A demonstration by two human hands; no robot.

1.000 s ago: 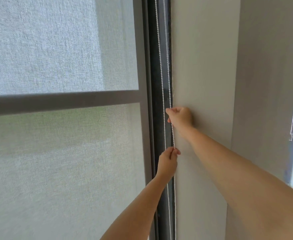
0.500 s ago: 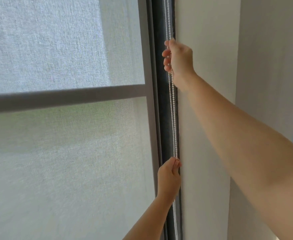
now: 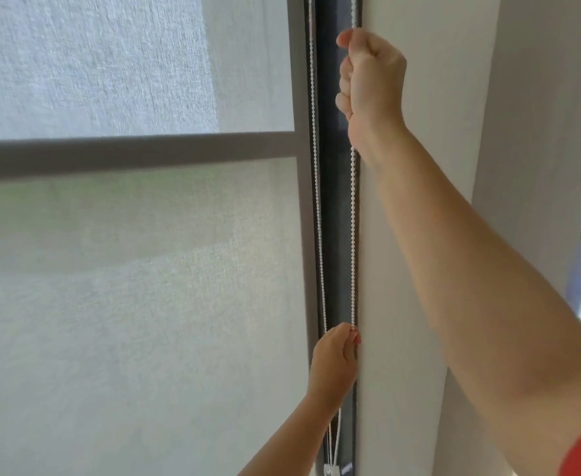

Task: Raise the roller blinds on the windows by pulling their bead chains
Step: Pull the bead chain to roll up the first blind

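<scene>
**You are resetting your grip for another pull on the chain.**

Going left to right: the pale grey woven roller blind (image 3: 127,269) is still covering the whole pane, its dark crossbar showing through. Beside it, the white beaded chain loop (image 3: 353,235) is hanging along the dark window frame (image 3: 337,218). Your left hand (image 3: 335,364) is pinching the chain low, staying where it was. Your right hand (image 3: 371,77) is now closing into a fist around the chain's right-hand strand high up, having climbed from mid-height a second ago. That probably means another long downward pull is coming; much raising is remaining.
</scene>
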